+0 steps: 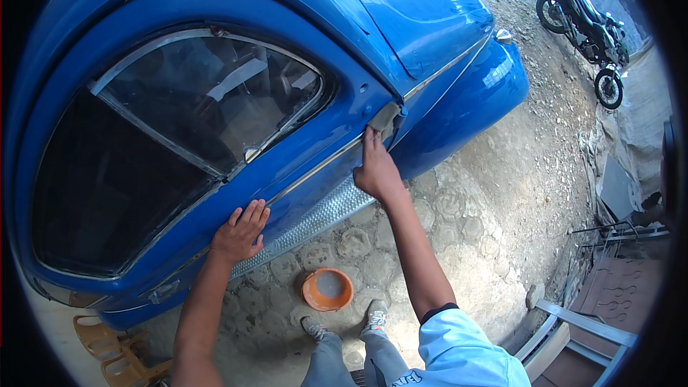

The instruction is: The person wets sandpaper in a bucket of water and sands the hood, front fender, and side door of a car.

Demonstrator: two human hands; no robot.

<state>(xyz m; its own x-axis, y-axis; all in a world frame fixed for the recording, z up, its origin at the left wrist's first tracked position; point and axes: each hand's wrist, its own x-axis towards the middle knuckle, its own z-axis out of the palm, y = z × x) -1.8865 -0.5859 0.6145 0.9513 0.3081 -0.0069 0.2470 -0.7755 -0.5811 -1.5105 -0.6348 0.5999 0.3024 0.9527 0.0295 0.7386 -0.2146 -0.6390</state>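
Observation:
A blue car (315, 140) with a rounded body fills the upper left, its side toward me. Flat on the door below the window, my left hand (242, 231) rests with fingers stretched out and nothing in it. My right hand (377, 166) reaches farther forward and presses a grey-green cloth (385, 119) to the door's front edge, beside the chrome trim strip (315, 170). Part of the cloth lies beyond my fingertips. The side window (215, 100) has a worn metal frame.
An orange bucket (309, 294) with greyish liquid stands on the stone paving near my feet. A ridged running board (315, 218) runs under the door. Stacked tan plastic chairs (118, 347) are at lower left. A metal frame (584, 337) lies lower right; a motorcycle (584, 21) stands far right.

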